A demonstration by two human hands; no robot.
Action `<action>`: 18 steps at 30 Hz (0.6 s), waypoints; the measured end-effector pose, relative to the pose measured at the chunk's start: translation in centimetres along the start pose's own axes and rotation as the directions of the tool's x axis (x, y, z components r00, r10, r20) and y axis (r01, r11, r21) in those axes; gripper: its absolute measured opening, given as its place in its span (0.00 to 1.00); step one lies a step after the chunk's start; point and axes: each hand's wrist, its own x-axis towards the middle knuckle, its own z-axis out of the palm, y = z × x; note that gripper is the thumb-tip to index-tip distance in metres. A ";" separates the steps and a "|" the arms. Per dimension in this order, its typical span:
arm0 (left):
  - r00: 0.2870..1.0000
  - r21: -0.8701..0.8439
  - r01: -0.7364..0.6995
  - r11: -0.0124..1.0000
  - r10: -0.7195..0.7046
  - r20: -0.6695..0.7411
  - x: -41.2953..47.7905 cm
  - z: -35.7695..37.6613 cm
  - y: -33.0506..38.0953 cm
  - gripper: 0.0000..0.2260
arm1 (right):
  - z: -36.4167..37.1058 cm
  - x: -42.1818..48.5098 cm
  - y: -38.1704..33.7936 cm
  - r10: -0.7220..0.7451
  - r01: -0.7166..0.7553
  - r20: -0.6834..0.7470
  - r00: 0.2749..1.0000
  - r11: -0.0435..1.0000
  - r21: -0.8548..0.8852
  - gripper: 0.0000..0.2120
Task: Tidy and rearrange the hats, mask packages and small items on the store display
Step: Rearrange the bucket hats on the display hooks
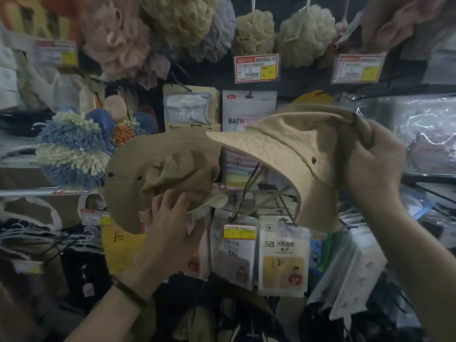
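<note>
From the head camera, the likeliest slip is the chin cords [249, 193] hanging under the pale hat [283, 154] catching on the hooks of the mask packages [283, 255] just behind and dragging one off. The right hand [375, 159] clutches that hat's right edge. The left hand [170, 218] grips the darker hat [153, 169] from beneath. The brims overlap between the hands, in front of the display.

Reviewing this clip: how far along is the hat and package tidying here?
Done: nothing clearly finished.
In hand: the left hand grips a crumpled khaki fabric bucket hat, and the right hand pinches a paler beige fabric bucket hat by its brim. Both hats are off the display.
Left: placing both hats. The flat white packages at lower right hang askew.
</note>
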 end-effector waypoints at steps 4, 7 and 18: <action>0.995 -0.200 -0.084 0.976 0.093 0.038 0.0 -0.8 1.3 0.18 | 1.2 -0.7 -0.6 0.032 -0.019 -0.098 0.995 0.991 0.135 0.13; 0.987 -0.345 -0.063 0.937 0.109 0.116 0.2 -1.2 2.1 0.19 | 2.4 -0.8 -1.2 0.053 -0.024 -0.165 0.985 0.984 0.177 0.11; 0.910 -0.473 0.174 0.864 0.042 0.412 4.2 1.5 3.5 0.18 | 9.4 -0.6 -2.2 0.227 -0.214 -0.099 0.969 0.969 0.127 0.07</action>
